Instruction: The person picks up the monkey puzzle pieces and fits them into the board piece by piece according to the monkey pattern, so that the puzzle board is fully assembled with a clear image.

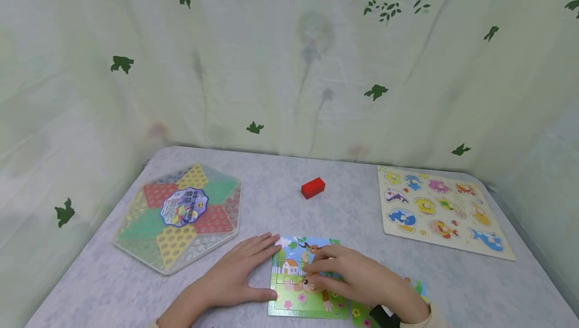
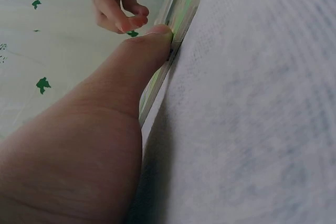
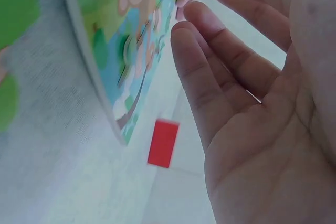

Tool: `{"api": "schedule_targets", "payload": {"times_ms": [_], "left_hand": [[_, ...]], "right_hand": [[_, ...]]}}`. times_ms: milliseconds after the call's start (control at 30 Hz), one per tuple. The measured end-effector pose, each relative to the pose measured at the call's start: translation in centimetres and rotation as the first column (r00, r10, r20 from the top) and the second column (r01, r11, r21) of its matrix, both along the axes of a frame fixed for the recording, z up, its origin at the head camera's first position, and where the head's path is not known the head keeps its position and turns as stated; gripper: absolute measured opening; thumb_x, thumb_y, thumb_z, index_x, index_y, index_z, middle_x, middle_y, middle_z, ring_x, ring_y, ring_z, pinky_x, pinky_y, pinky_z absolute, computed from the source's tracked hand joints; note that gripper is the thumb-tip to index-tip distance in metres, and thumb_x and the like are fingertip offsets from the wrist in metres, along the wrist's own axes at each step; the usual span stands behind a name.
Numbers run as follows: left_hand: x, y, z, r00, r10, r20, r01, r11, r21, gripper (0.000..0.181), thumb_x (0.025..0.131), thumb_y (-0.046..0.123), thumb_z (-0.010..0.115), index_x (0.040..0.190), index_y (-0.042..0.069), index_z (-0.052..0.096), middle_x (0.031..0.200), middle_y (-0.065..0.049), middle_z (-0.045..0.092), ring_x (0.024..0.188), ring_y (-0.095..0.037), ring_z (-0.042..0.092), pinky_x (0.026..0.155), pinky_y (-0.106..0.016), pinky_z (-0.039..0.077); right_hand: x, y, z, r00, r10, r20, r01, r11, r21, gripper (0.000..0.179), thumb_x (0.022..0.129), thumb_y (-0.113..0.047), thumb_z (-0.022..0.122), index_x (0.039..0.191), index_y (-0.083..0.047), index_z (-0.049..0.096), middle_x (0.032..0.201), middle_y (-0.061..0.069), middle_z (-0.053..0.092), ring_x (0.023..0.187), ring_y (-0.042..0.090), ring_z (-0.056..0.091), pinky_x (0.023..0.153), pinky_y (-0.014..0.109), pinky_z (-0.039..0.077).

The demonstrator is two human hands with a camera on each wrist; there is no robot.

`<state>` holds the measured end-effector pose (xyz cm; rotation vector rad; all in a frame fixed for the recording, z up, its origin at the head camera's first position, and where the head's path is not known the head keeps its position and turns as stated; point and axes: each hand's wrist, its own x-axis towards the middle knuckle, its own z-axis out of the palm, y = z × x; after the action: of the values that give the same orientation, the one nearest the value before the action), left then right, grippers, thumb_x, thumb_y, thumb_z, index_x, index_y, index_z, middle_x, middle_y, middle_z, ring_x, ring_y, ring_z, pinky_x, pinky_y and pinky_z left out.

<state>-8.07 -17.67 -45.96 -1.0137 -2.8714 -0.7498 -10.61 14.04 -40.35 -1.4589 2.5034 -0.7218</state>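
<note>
A jigsaw puzzle [image 1: 289, 305] with a monkey, a small house and flowers lies flat at the front middle of the table. My left hand [image 1: 232, 274] rests along its left side, fingers and thumb spread, the thumb pressing the edge in the left wrist view. Over the puzzle's right half hovers my right hand [image 1: 357, 272], fingers loosely bent. Nothing shows between these fingers in the right wrist view. One puzzle piece [image 3: 127, 51] there stands slightly proud of the board. The right hand hides part of the picture in the head view.
A second colourful board [image 1: 359, 318] lies partly under the right wrist. Behind the puzzle sits a red block [image 1: 313, 188]. On the left is a hexagonal Chinese checkers board [image 1: 135, 240], and at the back right a sea-animal peg puzzle [image 1: 425, 240]. Printed curtains [image 1: 271, 67] hang around the table.
</note>
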Motion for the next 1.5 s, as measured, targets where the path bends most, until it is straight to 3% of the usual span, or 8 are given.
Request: {"api": "schedule_targets", "payload": {"times_ms": [200, 567, 767, 900, 1200, 1400, 1500], "left_hand": [[-0.1, 0.1, 0.0, 1.000, -0.003, -0.009, 0.003, 1.000, 0.003, 0.090, 0.087, 0.074, 0.065, 0.155, 0.018, 0.048, 0.166, 0.001, 0.038, 0.154, -0.025, 0.033, 0.123, -0.052, 0.032], [-0.1, 0.0, -0.1, 1.000, -0.001, 0.014, 0.001, 1.000, 0.007, 0.091, 0.086, 0.075, 0.064, 0.156, 0.019, 0.047, 0.166, 0.003, 0.037, 0.155, -0.025, 0.032, 0.123, -0.053, 0.031], [-0.1, 0.0, 0.0, 1.000, -0.003, 0.018, 0.003, 1.000, 0.008, 0.091, 0.087, 0.074, 0.064, 0.156, 0.018, 0.047, 0.166, 0.002, 0.037, 0.155, -0.025, 0.031, 0.124, -0.052, 0.031], [-0.1, 0.0, 0.0, 1.000, 0.001, 0.026, -0.001, 1.000, 0.006, 0.091, 0.086, 0.075, 0.064, 0.156, 0.019, 0.047, 0.166, 0.003, 0.037, 0.155, -0.024, 0.031, 0.124, -0.052, 0.030], [-0.1, -0.1, 0.3, 0.999, 0.005, 0.053, -0.006, 1.000, 0.005, 0.091, 0.086, 0.075, 0.064, 0.156, 0.020, 0.047, 0.167, 0.003, 0.037, 0.156, -0.023, 0.030, 0.124, -0.053, 0.030], [-0.1, 0.0, 0.2, 0.999, 0.003, 0.039, -0.003, 1.000, -0.003, 0.090, 0.087, 0.075, 0.064, 0.156, 0.020, 0.047, 0.167, 0.003, 0.036, 0.156, -0.023, 0.030, 0.124, -0.052, 0.030], [-0.1, 0.0, 0.1, 1.000, 0.003, 0.023, -0.002, 1.000, -0.009, 0.090, 0.087, 0.075, 0.063, 0.156, 0.020, 0.047, 0.167, 0.003, 0.036, 0.156, -0.023, 0.031, 0.124, -0.052, 0.031]], "right_hand": [[0.7, 1.7, 0.2, 0.996, -0.075, 0.044, 0.075, 0.997, 0.016, 0.030, 0.105, -0.031, 0.062, 0.134, -0.028, 0.070, 0.119, -0.011, 0.066, 0.103, 0.003, 0.057, 0.085, 0.022, 0.055], [2.2, 4.5, -0.2, 0.978, -0.189, 0.084, 0.189, 0.982, 0.005, 0.034, 0.105, -0.031, 0.062, 0.137, -0.023, 0.066, 0.125, -0.012, 0.064, 0.111, 0.006, 0.060, 0.091, 0.029, 0.057], [2.8, 6.1, -0.5, 0.940, -0.306, 0.150, 0.298, 0.952, 0.069, 0.039, 0.105, -0.042, 0.058, 0.140, -0.027, 0.064, 0.130, -0.016, 0.062, 0.116, 0.005, 0.059, 0.096, 0.031, 0.057], [3.1, 7.1, -1.1, 0.900, -0.390, 0.197, 0.378, 0.921, 0.097, 0.042, 0.103, -0.046, 0.060, 0.142, -0.029, 0.062, 0.133, -0.017, 0.060, 0.116, 0.004, 0.058, 0.096, 0.028, 0.056], [3.0, 8.0, -1.7, 0.870, -0.431, 0.238, 0.426, 0.902, 0.076, 0.042, 0.102, -0.048, 0.061, 0.140, -0.030, 0.063, 0.132, -0.015, 0.061, 0.109, 0.002, 0.057, 0.089, 0.024, 0.056], [2.4, 9.1, -2.2, 0.873, -0.434, 0.224, 0.433, 0.900, 0.057, 0.043, 0.101, -0.046, 0.064, 0.140, -0.028, 0.063, 0.133, -0.011, 0.062, 0.103, 0.002, 0.054, 0.079, 0.021, 0.052], [2.3, 9.7, -2.3, 0.861, -0.455, 0.229, 0.452, 0.889, 0.065, 0.044, 0.100, -0.047, 0.066, 0.140, -0.027, 0.064, 0.133, -0.010, 0.062, 0.100, 0.002, 0.053, 0.078, 0.021, 0.052]]}}
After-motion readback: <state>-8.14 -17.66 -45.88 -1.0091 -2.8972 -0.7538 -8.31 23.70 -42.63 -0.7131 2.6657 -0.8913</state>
